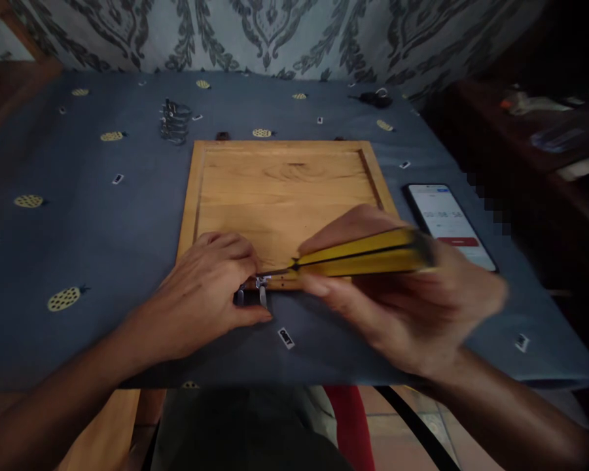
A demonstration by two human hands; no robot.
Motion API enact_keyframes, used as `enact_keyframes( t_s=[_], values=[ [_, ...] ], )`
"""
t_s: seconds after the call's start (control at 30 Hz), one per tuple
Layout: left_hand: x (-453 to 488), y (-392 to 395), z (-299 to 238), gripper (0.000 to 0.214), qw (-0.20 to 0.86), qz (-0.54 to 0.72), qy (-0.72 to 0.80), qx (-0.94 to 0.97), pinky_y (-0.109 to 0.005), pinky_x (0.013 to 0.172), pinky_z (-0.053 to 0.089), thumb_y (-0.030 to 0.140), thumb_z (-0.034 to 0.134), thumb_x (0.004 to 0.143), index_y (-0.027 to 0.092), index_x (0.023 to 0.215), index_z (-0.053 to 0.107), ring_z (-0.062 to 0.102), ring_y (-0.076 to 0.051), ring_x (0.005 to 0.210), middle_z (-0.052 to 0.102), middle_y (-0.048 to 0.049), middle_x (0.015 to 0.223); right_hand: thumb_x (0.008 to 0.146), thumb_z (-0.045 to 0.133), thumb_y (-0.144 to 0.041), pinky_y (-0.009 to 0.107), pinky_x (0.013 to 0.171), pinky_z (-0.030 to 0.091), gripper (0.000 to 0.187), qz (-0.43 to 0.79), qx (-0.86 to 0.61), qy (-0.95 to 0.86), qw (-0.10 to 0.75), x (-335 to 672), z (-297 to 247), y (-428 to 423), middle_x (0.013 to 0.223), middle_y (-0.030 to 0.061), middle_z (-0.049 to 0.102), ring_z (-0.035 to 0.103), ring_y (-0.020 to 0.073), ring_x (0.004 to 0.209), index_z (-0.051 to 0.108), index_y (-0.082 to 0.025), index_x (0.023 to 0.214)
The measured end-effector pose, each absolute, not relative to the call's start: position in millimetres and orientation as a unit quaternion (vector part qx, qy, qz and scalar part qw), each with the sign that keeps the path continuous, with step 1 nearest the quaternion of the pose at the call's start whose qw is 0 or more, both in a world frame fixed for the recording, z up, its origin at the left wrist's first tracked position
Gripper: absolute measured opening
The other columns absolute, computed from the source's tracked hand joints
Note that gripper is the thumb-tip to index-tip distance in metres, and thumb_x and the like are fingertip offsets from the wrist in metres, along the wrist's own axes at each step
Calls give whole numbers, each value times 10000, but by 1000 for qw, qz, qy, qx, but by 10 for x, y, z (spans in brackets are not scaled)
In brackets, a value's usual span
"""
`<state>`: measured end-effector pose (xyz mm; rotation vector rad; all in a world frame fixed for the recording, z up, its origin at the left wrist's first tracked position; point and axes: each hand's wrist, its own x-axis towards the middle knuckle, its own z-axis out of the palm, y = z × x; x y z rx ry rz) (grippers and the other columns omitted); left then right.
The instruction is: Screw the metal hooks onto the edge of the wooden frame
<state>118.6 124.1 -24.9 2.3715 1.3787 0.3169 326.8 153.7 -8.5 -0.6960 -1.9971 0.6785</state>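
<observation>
A wooden panel point(279, 190) lies flat on the blue patterned tablecloth point(93, 229). At its near edge my left hand point(203, 294) is closed on a small metal fitting point(261, 288), pressing it against the panel's edge. My right hand point(402, 307) grips a yellow-handled screwdriver point(363, 258), held nearly level, its dark tip meeting the fitting from the right. The hand is slightly blurred.
A phone point(449, 222) with a lit screen lies just right of the panel. A pile of metal fittings point(175, 121) sits beyond the panel's far left corner. A dark object point(375, 98) lies at the far right. A dark cabinet point(535, 150) stands to the right.
</observation>
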Motion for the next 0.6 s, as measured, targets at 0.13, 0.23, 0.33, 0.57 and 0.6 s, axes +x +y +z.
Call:
enact_keyframes(
  t_s=[0.13, 0.23, 0.33, 0.57, 0.6],
  values=[
    [1195, 1245, -211, 215, 194, 94, 497, 841, -448, 904, 494, 341, 830, 824, 194, 817, 673, 654, -282, 1007, 711, -46, 1004, 881, 785, -200, 404, 688, 590, 171, 255, -307, -764, 506, 3297, -45, 1499, 857, 10, 739, 708, 220, 759, 668, -277, 782],
    [1190, 1240, -215, 205, 193, 98, 495, 842, -456, 914, 494, 333, 825, 833, 189, 836, 678, 653, -284, 1006, 713, -57, 1026, 884, 787, -191, 389, 654, 542, 150, 264, -283, -785, 484, 3326, -100, 1523, 845, -1, 716, 670, 201, 737, 680, -285, 839],
    [1181, 1231, -225, 220, 198, 102, 496, 839, -473, 928, 493, 348, 828, 831, 191, 904, 694, 642, -289, 1021, 714, -59, 1053, 896, 792, -240, 386, 607, 484, 141, 294, -264, -790, 469, 3352, -177, 1546, 823, 15, 666, 638, 209, 722, 658, -279, 874],
    [1166, 1224, -237, 224, 202, 114, 490, 841, -483, 924, 487, 358, 810, 851, 191, 955, 704, 636, -293, 1046, 714, -67, 1081, 910, 781, -301, 397, 574, 487, 215, 283, -271, -798, 458, 3352, -218, 1549, 772, 40, 649, 655, 225, 718, 585, -250, 838],
    [1165, 1224, -243, 225, 202, 115, 488, 841, -483, 928, 485, 362, 810, 853, 195, 961, 705, 636, -291, 1049, 714, -63, 1086, 912, 780, -298, 394, 574, 493, 219, 279, -275, -800, 454, 3350, -213, 1555, 769, 40, 651, 656, 222, 713, 581, -248, 835]
  ],
)
